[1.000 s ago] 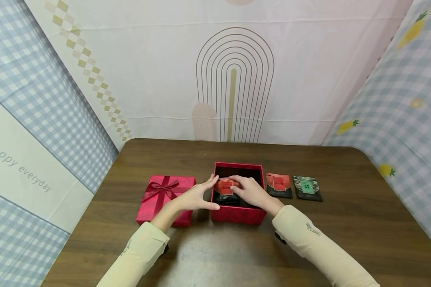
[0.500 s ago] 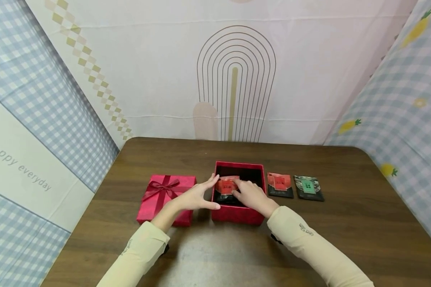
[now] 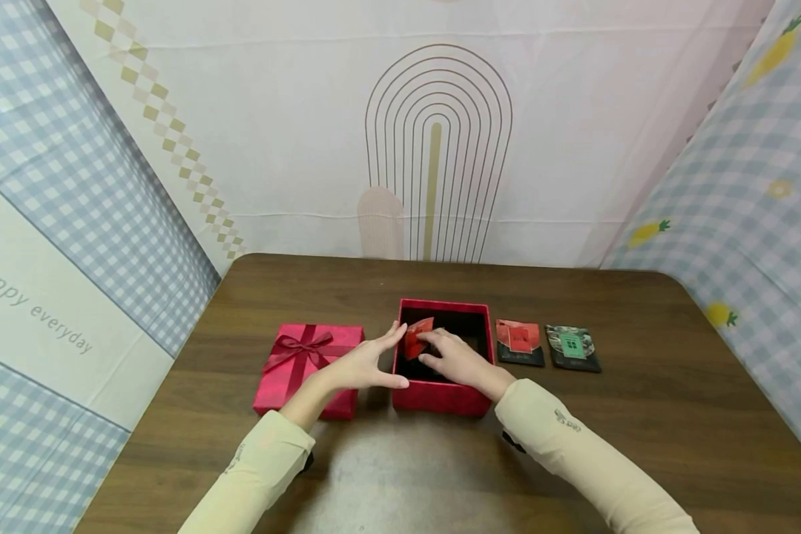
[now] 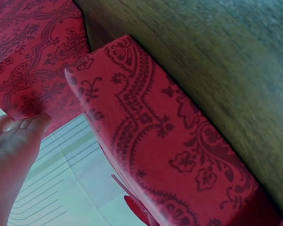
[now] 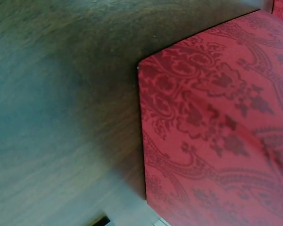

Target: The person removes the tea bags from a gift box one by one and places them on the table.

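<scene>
The red gift box (image 3: pixel 440 399) stands lidless on the table, its inside dark. Inside, by the left wall, a small red-and-black sachet (image 3: pixel 417 340) is tilted up; its lower part is hard to see. My right hand (image 3: pixel 457 361) reaches over the front right of the box, fingers bent, pinching the sachet's right edge. My left hand (image 3: pixel 372 363) has its fingers extended against the box's left wall, thumb spread toward the front corner. In the left wrist view the fingertips of that hand (image 4: pixel 19 141) touch the patterned red wall. The right wrist view shows only the box's outside and the table.
Left of the box lies the red lid (image 3: pixel 334 371) with a dark red ribbon bow (image 3: pixel 303 353). To the right, another red-and-black sachet (image 3: pixel 520 341) and a green-and-black sachet (image 3: pixel 572 347) lie flat on the brown wooden table (image 3: pixel 400 467). A patterned cloth (image 3: pixel 294 133) hangs behind.
The sachet in the box, lying face up before, has tipped up toward the left wall. My right hand has shifted slightly left with it. The left hand stays in place.
</scene>
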The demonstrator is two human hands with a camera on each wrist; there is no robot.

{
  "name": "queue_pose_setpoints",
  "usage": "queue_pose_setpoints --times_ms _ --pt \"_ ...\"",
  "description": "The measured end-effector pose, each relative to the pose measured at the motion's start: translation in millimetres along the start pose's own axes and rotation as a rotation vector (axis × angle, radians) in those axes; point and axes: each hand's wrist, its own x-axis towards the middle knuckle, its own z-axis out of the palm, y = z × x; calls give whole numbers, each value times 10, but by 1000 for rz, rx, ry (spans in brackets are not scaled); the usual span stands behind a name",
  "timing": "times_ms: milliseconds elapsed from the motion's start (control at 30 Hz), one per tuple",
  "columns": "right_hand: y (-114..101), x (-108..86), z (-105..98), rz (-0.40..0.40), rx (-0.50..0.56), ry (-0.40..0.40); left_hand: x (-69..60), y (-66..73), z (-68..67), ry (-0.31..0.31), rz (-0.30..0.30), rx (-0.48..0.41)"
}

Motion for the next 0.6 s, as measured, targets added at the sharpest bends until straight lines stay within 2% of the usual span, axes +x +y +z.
queue_pose_setpoints --times_ms 167,400,600 --pt "21 28 3 -62 41 -13 -21 7 -1 3 6 -7" --pt "11 3 -33 -5 141 59 -15 24 -6 14 -2 -4" --pt "-1 -80 -121 -15 163 147 -8 21 -17 4 0 -6"
